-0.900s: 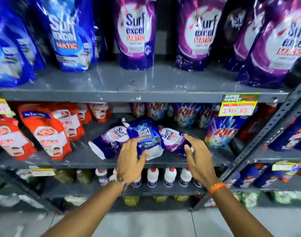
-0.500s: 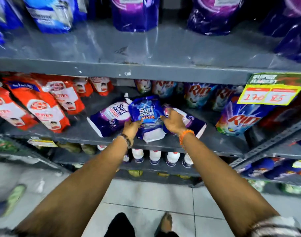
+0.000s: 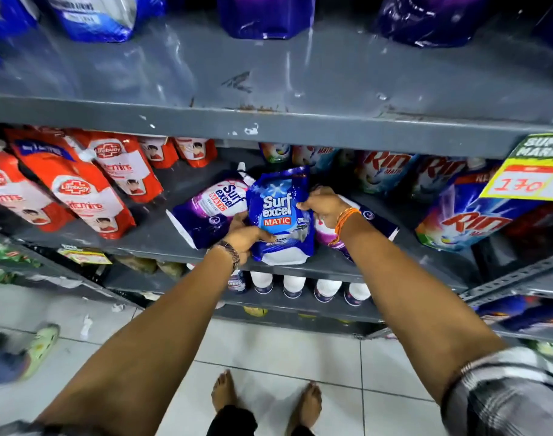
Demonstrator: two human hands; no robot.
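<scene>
Grey metal shelf (image 3: pixel 162 237): blue Surf Excel Matic pouch (image 3: pixel 280 215), glossy, white base, grasped by left hand (image 3: pixel 245 239) and right hand (image 3: pixel 324 204).

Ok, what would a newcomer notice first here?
The blue Surf Excel pouch at the front edge of the middle shelf, gripped on either side by the left hand and the right hand. Next, the red Lifebuoy pouches leaning at the left and the yellow price tag hanging at the right.

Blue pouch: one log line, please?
left hand grips blue plastic Surf Excel pouch | right hand pinches its edge | at grey metal shelf front
</scene>
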